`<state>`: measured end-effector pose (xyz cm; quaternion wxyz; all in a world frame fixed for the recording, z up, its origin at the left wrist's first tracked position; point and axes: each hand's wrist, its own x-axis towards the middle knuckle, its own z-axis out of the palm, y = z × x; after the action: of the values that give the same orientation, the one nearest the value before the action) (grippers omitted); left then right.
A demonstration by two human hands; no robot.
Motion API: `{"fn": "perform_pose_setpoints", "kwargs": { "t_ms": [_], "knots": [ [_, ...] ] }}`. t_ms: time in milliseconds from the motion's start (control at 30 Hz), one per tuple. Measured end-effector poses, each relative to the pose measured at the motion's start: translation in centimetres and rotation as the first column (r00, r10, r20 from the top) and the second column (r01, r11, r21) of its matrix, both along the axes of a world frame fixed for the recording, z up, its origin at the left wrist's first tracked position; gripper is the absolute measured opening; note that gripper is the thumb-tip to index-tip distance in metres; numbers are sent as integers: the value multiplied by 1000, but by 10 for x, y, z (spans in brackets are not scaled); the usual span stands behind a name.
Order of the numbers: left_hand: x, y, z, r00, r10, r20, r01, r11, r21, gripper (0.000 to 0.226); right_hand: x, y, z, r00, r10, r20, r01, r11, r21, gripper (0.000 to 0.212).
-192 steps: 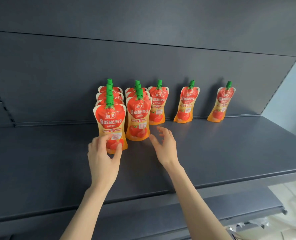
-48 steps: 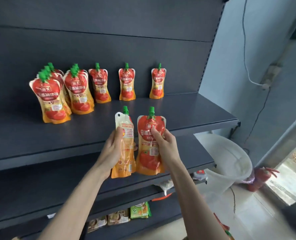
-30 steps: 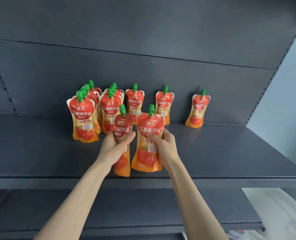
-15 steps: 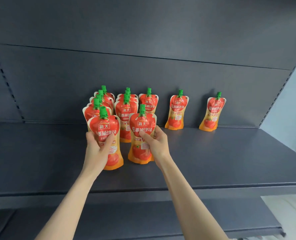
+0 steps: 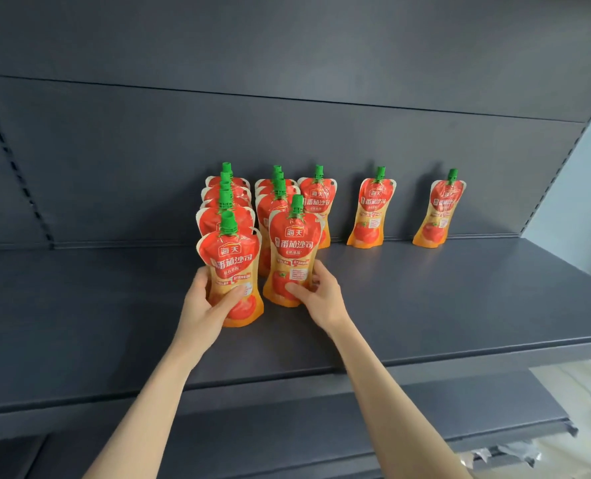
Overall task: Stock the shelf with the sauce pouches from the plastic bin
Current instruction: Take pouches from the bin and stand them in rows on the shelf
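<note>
Gripping a sauce pouch with the left hand, fingers and thumb wrapped round its lower half, just left of frame centre. Grasping a second pouch with the right hand right beside it, thumb across the front. Holding both upright on the dark shelf, each fronting a packed column of pouches. Also spotted three single pouches spaced out rightward along the back panel. Can't make out the white stuff at lower right.

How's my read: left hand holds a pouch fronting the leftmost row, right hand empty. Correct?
No. The head view shows the right hand gripping a second pouch at the front of the next row; the left hand holds the left pouch as you say.
</note>
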<state>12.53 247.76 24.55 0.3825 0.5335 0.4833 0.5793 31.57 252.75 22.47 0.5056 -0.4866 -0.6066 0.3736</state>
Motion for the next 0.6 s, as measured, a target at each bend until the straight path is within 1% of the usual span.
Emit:
{"fn": "perform_pose_setpoints", "kwargs": {
  "t_ms": [100, 200, 300, 400, 600],
  "knots": [
    [-4, 8, -1, 998, 62, -3, -62, 998, 11, 40, -2, 2, 2, 998, -56, 33, 55, 997, 50, 38],
    [-6, 10, -6, 994, 110, 0, -110, 994, 4, 46, -5, 6, 3, 996, -65, 60, 62, 996, 57, 37],
    [-7, 10, -11, 993, 107, -43, -107, 994, -3, 43, -5, 9, 3, 995, -36, 88, 31, 998, 56, 40],
    [-7, 13, -12, 990, 122, -70, -122, 993, 9, 39, -6, 13, 2, 990, -46, 136, 37, 997, 65, 42],
    [-10, 17, -16, 982, 157, -107, -157, 988, 10, 43, -6, 18, 3, 984, -32, 174, 25, 999, 39, 44]
  ]
}}
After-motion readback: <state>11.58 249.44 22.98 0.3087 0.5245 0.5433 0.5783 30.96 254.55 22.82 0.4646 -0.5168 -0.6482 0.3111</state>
